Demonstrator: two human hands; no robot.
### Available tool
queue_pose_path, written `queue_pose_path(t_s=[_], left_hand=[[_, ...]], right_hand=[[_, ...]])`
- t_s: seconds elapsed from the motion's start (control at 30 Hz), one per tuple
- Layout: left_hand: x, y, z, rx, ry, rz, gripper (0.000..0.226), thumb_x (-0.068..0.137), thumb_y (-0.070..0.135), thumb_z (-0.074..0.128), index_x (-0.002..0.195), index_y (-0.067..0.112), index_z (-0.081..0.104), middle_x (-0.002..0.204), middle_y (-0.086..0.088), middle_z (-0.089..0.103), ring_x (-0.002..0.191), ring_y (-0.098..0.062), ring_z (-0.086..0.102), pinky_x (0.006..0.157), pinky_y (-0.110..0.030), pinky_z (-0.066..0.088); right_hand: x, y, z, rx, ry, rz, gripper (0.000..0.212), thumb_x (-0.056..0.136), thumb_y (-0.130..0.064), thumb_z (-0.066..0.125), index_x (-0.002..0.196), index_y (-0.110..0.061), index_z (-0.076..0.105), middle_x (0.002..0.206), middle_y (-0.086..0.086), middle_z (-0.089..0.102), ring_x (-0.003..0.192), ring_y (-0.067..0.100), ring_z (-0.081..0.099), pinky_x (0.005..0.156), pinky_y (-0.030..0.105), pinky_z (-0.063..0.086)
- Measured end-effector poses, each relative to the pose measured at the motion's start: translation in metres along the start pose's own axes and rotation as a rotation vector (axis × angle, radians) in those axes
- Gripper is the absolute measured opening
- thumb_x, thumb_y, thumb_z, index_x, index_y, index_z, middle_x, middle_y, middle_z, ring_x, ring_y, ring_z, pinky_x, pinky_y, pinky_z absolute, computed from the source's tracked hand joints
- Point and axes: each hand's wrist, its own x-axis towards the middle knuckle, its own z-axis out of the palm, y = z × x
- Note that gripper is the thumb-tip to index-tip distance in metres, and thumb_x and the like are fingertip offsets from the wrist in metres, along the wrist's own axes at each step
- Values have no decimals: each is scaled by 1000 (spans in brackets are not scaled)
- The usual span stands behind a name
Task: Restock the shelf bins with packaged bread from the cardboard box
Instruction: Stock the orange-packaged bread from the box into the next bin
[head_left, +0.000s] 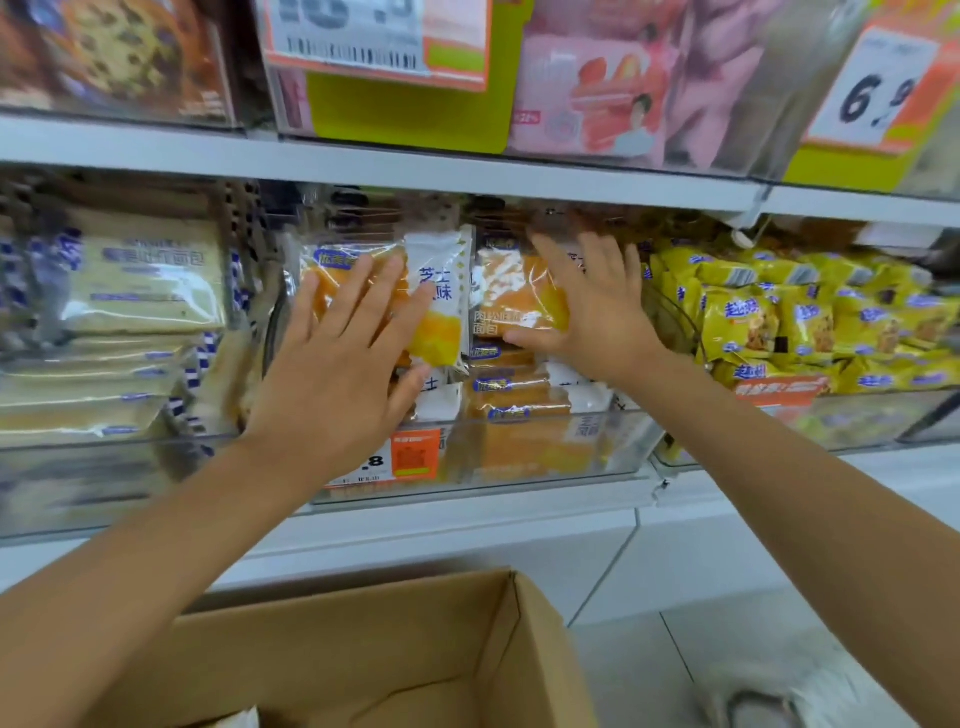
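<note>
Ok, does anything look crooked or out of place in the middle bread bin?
Only mildly. The left top packet under the left hand and the right top packet under the right hand stand face-out, slightly tilted, while the flat packets below lie stacked in the clear bin. Nothing looks torn or spilled.

A shop: white metal shelves carry clear plastic bins of packaged bread, with orange-and-white price tags clipped on.
</note>
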Motion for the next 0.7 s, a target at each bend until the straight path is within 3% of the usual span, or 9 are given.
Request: queue_pose_path(t_s=[0.13, 0.27, 0.43, 0.53, 0.6, 0.7], left_hand=[[0, 0, 0, -9, 4, 5, 64, 101, 51, 20, 157, 22, 17, 165, -8, 11, 153, -25, 6, 120, -57, 11], [0, 0, 1, -20, 18, 13, 64, 101, 51, 20, 157, 21, 18, 165, -8, 12, 153, -26, 7, 120, -58, 12], [-1, 0, 1, -31, 15, 16, 63, 101, 49, 22, 157, 21, 19, 165, -9, 13, 152, -26, 8, 120, -58, 12], [1, -1, 1, -71, 14, 7, 62, 101, 47, 26, 157, 23, 18, 165, -7, 11, 153, -25, 7, 121, -56, 9], [2, -1, -2, -111, 15, 8, 61, 102, 45, 33, 157, 24, 17, 165, -8, 8, 153, -26, 4, 121, -55, 9], [-1, 1, -15, -239, -9, -27, 69, 99, 40, 49, 157, 24, 17, 166, -7, 2, 153, -26, -2, 122, -52, 10]], right_hand=[[34, 1, -1, -11, -170, -52, 99, 78, -67, 63, 155, -38, 7, 162, 12, 8, 146, 39, 9, 118, 57, 14], [40, 5, 12, -33, -148, -108, 98, 79, -67, 60, 154, -40, 3, 163, 10, 3, 149, 36, -1, 118, 57, 14], [29, 14, 14, -42, -161, -84, 103, 75, -75, 56, 154, -42, -1, 164, 4, -5, 150, 31, -8, 116, 63, 3], [19, 5, 1, -31, -117, -33, 102, 73, -79, 55, 154, -42, 4, 163, 6, 8, 150, 30, 2, 113, 63, -6], [4, -6, -6, 5, -64, -29, 95, 77, -76, 53, 154, -39, 13, 157, 9, 23, 148, 29, 13, 115, 61, -7], [-21, -31, -13, 68, -35, -43, 85, 81, -71, 54, 153, -38, 22, 158, 5, 27, 148, 24, 18, 118, 56, -4]])
